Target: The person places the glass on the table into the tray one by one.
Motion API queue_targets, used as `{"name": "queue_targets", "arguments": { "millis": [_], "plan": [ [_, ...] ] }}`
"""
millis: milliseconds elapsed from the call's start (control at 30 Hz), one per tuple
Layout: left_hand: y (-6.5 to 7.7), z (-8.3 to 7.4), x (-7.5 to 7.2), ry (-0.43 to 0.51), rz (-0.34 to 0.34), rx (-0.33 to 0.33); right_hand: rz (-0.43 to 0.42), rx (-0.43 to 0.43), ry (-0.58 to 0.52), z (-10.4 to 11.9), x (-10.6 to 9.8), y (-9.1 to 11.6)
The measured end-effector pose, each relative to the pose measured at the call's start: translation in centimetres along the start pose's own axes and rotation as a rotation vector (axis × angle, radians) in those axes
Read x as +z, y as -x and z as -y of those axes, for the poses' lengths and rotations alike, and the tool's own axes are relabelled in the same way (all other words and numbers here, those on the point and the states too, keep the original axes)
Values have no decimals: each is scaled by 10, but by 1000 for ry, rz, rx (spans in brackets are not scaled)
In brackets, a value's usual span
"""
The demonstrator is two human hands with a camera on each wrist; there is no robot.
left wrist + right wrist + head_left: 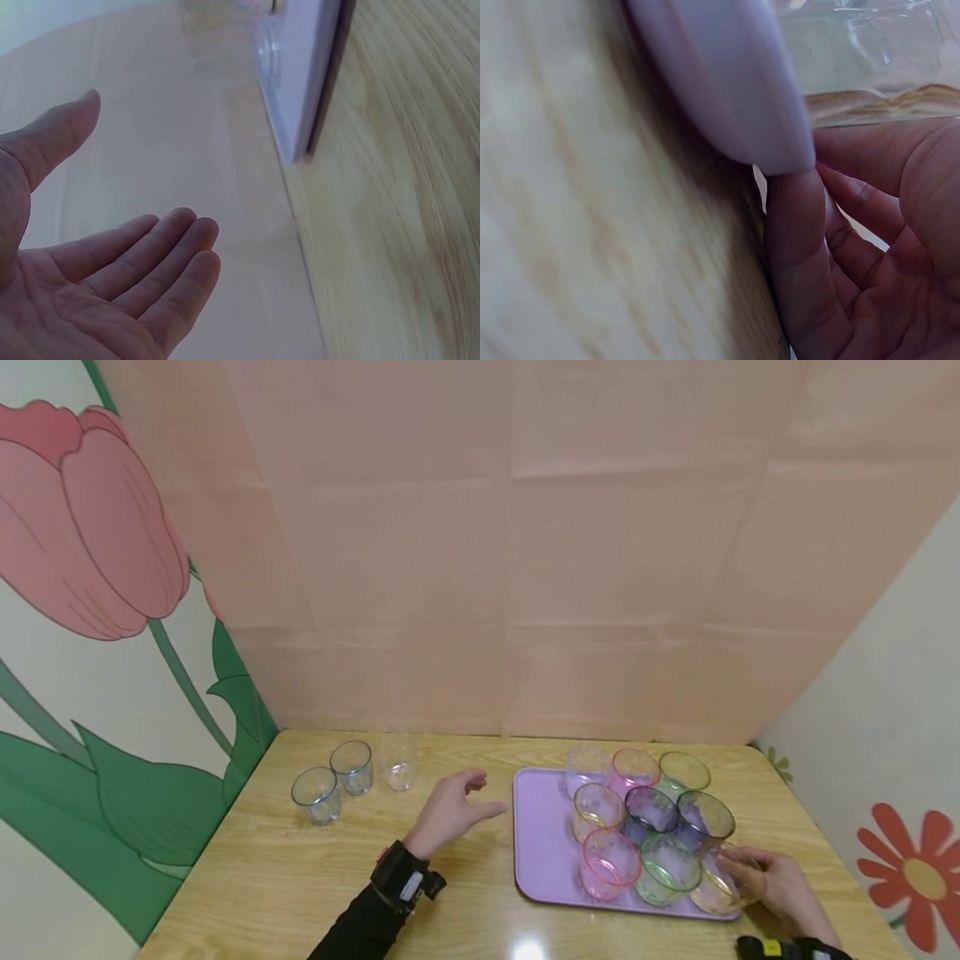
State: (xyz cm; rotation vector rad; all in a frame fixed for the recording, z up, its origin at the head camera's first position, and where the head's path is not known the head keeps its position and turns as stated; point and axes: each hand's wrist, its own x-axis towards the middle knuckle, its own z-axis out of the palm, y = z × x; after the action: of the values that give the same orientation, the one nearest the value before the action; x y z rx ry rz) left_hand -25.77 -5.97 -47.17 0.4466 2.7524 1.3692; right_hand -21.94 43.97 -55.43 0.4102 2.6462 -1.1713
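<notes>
My right hand (776,885) is at the front right corner of the purple tray (542,852) and holds a yellow-tinted glass (716,893) there. In the right wrist view, the fingers (795,247) lie against the tray's edge, and the glass is partly hidden behind the hand. My left hand (450,810) hovers over the table left of the tray, thumb and fingers apart, holding nothing. Its bare palm shows in the left wrist view. Beside the yellow glass stand a green glass (663,881) and a pink glass (606,872).
Farther back on the tray are several more tinted glasses, among them a grey glass (701,822) and an amber glass (596,814). At the table's left stand two blue-rimmed glasses (322,806) and a clear glass (400,772). A pinkish backdrop (510,568) rises behind.
</notes>
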Motion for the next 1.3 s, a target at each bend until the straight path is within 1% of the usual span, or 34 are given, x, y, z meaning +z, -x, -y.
{"name": "queue_targets", "arguments": {
  "millis": [200,267,400,567,700,833,900,1000,1067,1133,1200,1300],
  "plan": [
    [3,9,-18,-18,-35,-5,5,6,-28,0,0,1],
    [4,13,-25,-30,-53,-11,4,-7,-18,0,0,1],
    [7,21,-41,-38,-112,-32,1,8,3,-1,0,0],
    [12,29,-60,0,-187,-47,-4,26,33,-1,-1,-1],
    [13,35,-74,14,-244,-56,-11,29,28,-1,0,0],
    [12,42,-92,-22,-284,-67,-26,20,10,0,0,1],
    [11,45,-102,-53,-295,-78,-29,7,6,0,0,2],
    [9,50,-116,-104,-301,-118,-30,2,7,1,0,2],
    [7,54,-123,-129,-291,-168,-24,11,-5,2,0,2],
    [5,58,-129,-156,-276,-219,-23,20,-7,3,0,2],
    [3,60,-134,-171,-257,-255,-20,23,-7,3,0,2],
    [1,66,-139,-191,-240,-273,-28,19,18,2,1,3]
  ]
}}
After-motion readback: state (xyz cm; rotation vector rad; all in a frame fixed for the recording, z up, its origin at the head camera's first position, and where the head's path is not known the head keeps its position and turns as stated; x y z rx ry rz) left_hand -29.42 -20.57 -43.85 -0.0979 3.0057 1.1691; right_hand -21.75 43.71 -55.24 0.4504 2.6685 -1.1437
